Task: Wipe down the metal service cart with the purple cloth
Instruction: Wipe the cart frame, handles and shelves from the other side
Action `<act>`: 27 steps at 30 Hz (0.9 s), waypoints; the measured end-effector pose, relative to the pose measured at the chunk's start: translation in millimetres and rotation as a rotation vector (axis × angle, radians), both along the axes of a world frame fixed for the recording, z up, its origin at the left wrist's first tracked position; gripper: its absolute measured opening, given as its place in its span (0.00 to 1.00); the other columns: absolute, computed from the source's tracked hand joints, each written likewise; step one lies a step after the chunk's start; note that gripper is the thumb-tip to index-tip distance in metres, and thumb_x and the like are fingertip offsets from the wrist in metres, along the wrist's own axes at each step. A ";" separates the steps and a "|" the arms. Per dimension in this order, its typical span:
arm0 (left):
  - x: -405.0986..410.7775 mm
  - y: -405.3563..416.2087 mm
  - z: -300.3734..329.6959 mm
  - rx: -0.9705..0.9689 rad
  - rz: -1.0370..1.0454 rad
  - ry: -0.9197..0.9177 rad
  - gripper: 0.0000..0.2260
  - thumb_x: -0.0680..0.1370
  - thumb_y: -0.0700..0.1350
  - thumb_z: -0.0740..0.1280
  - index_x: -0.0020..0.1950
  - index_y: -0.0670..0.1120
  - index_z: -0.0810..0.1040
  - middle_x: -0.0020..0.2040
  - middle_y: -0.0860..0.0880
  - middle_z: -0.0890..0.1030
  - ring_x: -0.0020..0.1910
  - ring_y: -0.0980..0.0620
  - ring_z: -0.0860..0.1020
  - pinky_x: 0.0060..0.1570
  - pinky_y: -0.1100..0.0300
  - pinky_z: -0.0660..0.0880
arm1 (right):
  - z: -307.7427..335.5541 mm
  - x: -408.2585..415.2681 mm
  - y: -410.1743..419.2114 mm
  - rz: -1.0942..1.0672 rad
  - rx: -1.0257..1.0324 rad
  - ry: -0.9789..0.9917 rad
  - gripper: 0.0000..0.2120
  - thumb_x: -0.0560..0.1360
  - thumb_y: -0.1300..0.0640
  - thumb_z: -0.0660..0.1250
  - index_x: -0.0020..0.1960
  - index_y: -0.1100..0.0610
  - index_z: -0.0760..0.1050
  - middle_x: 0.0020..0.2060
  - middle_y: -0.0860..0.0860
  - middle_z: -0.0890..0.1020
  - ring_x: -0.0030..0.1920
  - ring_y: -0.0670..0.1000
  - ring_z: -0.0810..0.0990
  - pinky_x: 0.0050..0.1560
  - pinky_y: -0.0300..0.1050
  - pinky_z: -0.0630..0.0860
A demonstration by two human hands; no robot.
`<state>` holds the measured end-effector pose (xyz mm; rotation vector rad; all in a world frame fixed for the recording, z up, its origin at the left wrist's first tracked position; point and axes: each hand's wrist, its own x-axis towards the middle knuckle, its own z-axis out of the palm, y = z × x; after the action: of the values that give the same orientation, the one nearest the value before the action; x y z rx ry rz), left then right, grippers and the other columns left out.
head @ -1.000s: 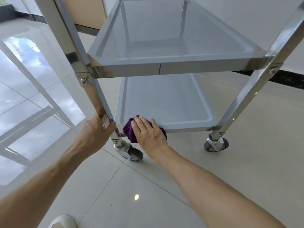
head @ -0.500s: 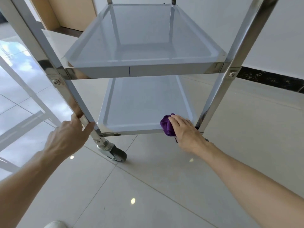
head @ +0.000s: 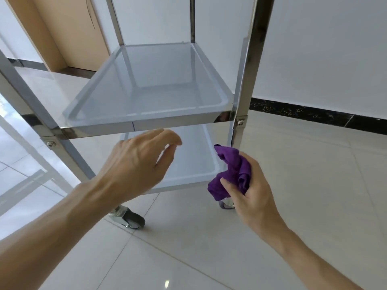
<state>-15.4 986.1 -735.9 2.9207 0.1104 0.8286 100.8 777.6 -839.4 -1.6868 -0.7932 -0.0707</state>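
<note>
The metal service cart (head: 243,97) stands in front of me on castors, with a middle shelf (head: 146,122) and a lower shelf (head: 188,164). My right hand (head: 253,193) holds the bunched purple cloth (head: 232,170) in the air beside the cart's near right leg, just off the lower shelf's corner. My left hand (head: 136,164) hovers with fingers loosely curled and apart in front of the lower shelf, under the middle shelf's front edge, touching nothing.
The floor is glossy pale tile. A white wall with a black skirting strip (head: 314,116) runs behind on the right. A wooden door (head: 69,34) sits at the back left. Two castors (head: 132,220) show under the cart's near legs.
My left hand let go of the cart's near left leg and moved right, in front of the lower shelf. My right hand lifted the cloth off the lower shelf's front edge.
</note>
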 end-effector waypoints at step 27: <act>145.5 -76.9 61.1 -0.699 -0.101 -0.287 0.10 0.83 0.46 0.61 0.62 0.45 0.72 0.48 0.57 0.76 0.38 0.61 0.74 0.37 0.76 0.69 | -84.6 38.8 69.0 -0.324 0.030 0.367 0.25 0.71 0.63 0.74 0.64 0.62 0.68 0.60 0.58 0.73 0.60 0.65 0.75 0.56 0.64 0.77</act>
<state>130.1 909.2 -674.8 2.1234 0.1827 0.9450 139.6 846.6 -924.0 -1.7203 -0.2418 0.0037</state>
